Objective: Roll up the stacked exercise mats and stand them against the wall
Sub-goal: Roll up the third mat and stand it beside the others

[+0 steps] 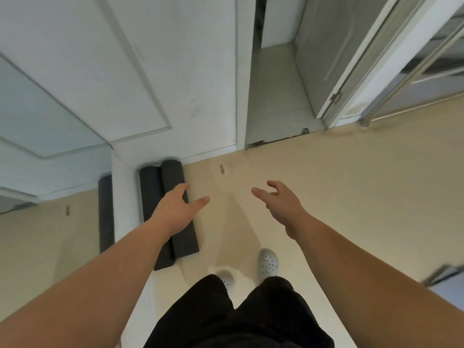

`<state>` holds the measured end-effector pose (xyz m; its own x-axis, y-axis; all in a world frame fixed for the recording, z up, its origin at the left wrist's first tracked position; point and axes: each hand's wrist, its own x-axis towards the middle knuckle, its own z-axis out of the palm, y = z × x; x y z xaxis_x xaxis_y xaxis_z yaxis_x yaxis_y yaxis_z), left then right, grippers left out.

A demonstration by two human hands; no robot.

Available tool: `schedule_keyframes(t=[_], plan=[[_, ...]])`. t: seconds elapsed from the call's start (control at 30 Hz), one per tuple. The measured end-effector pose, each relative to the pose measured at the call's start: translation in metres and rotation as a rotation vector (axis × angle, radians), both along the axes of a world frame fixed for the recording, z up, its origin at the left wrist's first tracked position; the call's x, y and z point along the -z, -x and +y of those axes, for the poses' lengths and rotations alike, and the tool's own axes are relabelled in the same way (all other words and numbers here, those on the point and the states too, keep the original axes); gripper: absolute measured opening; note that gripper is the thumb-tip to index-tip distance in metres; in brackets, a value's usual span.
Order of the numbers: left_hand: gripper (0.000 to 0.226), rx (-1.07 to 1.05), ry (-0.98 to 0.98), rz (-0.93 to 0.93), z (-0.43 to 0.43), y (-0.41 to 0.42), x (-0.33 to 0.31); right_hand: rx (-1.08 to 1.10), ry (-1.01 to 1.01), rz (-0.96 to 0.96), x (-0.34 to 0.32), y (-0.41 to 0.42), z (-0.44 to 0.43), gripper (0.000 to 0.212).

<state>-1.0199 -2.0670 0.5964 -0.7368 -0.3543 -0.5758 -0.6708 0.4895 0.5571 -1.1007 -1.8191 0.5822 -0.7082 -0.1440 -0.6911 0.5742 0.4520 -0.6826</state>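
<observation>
Two dark grey rolled mats stand side by side against a white wall corner [125, 197]: the left roll [150, 194] and the right roll [173, 177]. My left hand [175, 212] reaches out in front of the right roll with its fingers relaxed and holds nothing. Whether it touches the roll I cannot tell. My right hand [281, 204] hovers over the beige floor [351, 184], to the right of the mats, its fingers spread and loosely bent, and it holds nothing.
Left of the corner, a mirror panel [50, 121] reflects a dark roll [105, 214]. A white door [150, 71] rises behind the mats, and an open doorway [276, 96] lies to its right. My white shoes [268, 264] stand on the floor below my hands.
</observation>
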Motion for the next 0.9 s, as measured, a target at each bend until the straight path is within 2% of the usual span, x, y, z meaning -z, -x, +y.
schedule_keyframes(t=[0.17,0.27,0.4,0.67,0.8,0.9], plan=[[0.079,0.12,-0.239,0.042,0.026,0.005,-0.02,0.206,-0.019,0.045,-0.036,-0.068,0.042,0.078],[0.085,0.246,-0.24,0.032,0.069,0.007,-0.027,0.336,-0.042,0.064,-0.051,-0.118,0.085,0.078],[0.08,0.525,-0.232,0.043,0.172,-0.007,-0.043,0.576,-0.099,0.125,-0.072,-0.195,0.175,0.077],[0.076,1.043,-0.102,0.035,0.44,-0.111,-0.039,1.031,-0.185,0.108,-0.057,-0.423,0.383,0.078],[0.085,1.306,0.101,0.047,0.571,-0.19,-0.023,1.058,-0.291,0.052,-0.051,-0.547,0.478,0.084],[0.089,1.504,0.168,0.058,0.672,-0.267,-0.018,1.046,-0.429,-0.041,-0.056,-0.649,0.55,0.087]])
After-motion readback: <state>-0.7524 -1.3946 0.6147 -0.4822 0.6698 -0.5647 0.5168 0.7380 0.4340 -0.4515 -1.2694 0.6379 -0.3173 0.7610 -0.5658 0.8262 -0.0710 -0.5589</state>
